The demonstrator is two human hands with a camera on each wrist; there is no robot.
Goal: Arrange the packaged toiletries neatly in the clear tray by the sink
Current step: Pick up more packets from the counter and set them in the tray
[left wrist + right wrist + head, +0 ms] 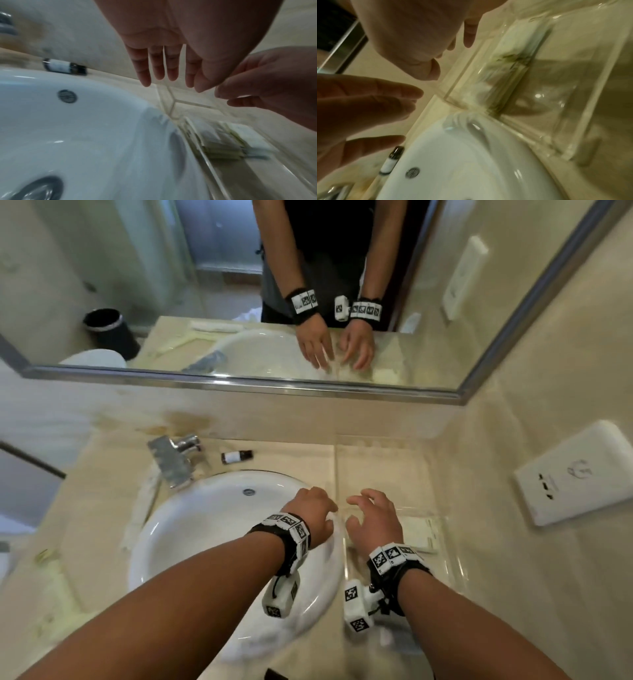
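Observation:
The clear tray (pixel 457 556) sits on the counter just right of the sink (pixel 205 525). Pale green-and-white packaged toiletries (pixel 416 534) lie flat in its far part. My left hand (pixel 317 508) hovers over the sink rim by the tray's far left corner, fingers straight and holding nothing (pixel 171 75). My right hand (pixel 366 511) hovers over the tray's far left part, fingers loosely curled and empty (pixel 450 54). In the left wrist view the packets (pixel 240 134) are blurred behind the tray wall (pixel 212 169). In the right wrist view the packets (pixel 513 44) fill one side of the tray (pixel 547 101).
A small dark bottle with a white label (pixel 236 456) lies on the counter behind the sink, next to the chrome faucet (pixel 178 453). A white socket plate (pixel 579 474) is on the right wall. The mirror (pixel 239 302) runs along the back wall.

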